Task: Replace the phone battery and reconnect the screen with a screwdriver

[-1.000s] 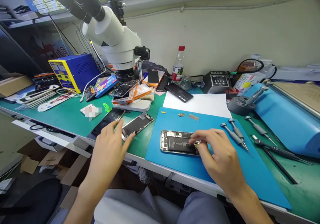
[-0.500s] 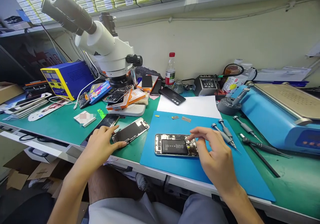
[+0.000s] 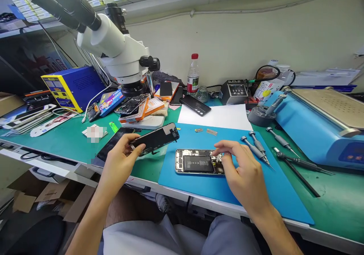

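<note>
My left hand [image 3: 122,162] grips a phone screen [image 3: 156,137] by its near left end, thumb on the side facing me. The screen is tilted above the green bench top, its dark inner side and a short flex cable showing. An opened phone [image 3: 198,163] lies on the blue mat, with its black battery and inner parts bare. Over this phone's right end is my right hand [image 3: 241,169], its thumb and bent fingers close together at the inner parts. Whatever lies between those fingertips is too small or hidden to name.
Small metal pieces [image 3: 211,132] lie on the blue mat [image 3: 196,188]. Several screwdrivers [image 3: 257,147] and a black rod [image 3: 304,181] are at the right, before a blue machine [image 3: 307,133]. A microscope [image 3: 113,54] stands over stacked phone parts. A dark phone panel [image 3: 112,145] lies at left.
My left hand has lifted the phone screen off the bench and moved it slightly right, tilting it up. My right hand stays at the opened phone.
</note>
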### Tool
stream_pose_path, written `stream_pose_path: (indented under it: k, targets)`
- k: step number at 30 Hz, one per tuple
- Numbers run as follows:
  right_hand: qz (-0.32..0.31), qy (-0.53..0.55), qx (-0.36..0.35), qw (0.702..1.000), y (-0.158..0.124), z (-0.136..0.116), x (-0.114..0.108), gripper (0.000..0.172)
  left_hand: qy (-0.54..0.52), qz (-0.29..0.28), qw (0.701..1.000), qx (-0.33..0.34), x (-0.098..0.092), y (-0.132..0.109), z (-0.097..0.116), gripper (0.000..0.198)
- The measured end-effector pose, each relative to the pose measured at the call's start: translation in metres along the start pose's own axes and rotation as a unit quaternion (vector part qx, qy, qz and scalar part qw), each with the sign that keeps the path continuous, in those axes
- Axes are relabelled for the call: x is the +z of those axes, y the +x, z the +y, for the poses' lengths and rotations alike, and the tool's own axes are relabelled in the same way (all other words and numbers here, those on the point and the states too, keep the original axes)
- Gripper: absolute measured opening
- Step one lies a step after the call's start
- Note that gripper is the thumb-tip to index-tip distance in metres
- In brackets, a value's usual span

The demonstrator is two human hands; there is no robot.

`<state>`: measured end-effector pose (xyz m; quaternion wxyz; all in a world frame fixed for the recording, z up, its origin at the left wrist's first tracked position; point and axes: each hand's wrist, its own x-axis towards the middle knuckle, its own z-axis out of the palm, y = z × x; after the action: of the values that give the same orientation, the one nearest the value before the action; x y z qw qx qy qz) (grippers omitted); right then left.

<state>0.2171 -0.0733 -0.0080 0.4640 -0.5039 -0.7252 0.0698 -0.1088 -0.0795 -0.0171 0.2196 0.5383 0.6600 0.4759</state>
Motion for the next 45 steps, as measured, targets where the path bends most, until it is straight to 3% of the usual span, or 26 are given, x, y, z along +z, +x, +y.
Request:
stream_pose_path:
  k: [5,12,16,23,27,30,32,34,38,45]
  targets:
    - [-0.002,-0.001,0.006,1.0,0.0,0.001,0.001,0.026,-0.024,-0.013,0.999,-0.023,0.008,0.009,-0.011,0.047]
    - [0.016,-0.004,0.023,1.0,0.001,0.002,0.0,0.025,0.061,-0.022,0.997,-0.029,0.004,0.016,-0.017,0.054]
    - [0.03,0.002,0.034,0.999,0.001,0.002,0.0,0.024,0.149,-0.014,0.988,0.02,0.006,0.017,-0.018,0.05]
    - [0.046,0.014,0.077,0.996,0.003,-0.002,-0.003,0.025,0.322,0.013,0.941,0.106,0.015,0.004,-0.016,0.042]
    - [0.063,0.001,0.078,0.995,0.004,-0.002,-0.001,0.023,0.295,0.044,0.941,0.158,0.025,-0.002,0.002,0.032]
    - [0.063,-0.001,0.081,0.995,0.005,-0.002,-0.001,0.022,0.185,-0.039,0.955,0.23,0.036,-0.009,0.018,0.025]
    - [0.065,0.0,0.077,0.995,0.004,-0.002,-0.002,0.021,0.143,-0.091,0.945,0.281,0.045,-0.015,0.027,0.023]
    - [0.056,0.005,0.051,0.997,0.002,-0.002,-0.003,0.021,0.144,-0.118,0.922,0.34,0.053,-0.022,0.033,0.021]
    - [-0.003,-0.004,-0.067,0.998,0.0,-0.003,-0.003,0.023,0.166,-0.132,0.875,0.435,0.064,-0.03,0.038,0.017]
    - [-0.084,-0.039,-0.172,0.981,0.005,-0.004,0.002,0.022,0.18,-0.13,0.86,0.459,0.063,-0.032,0.039,0.017]
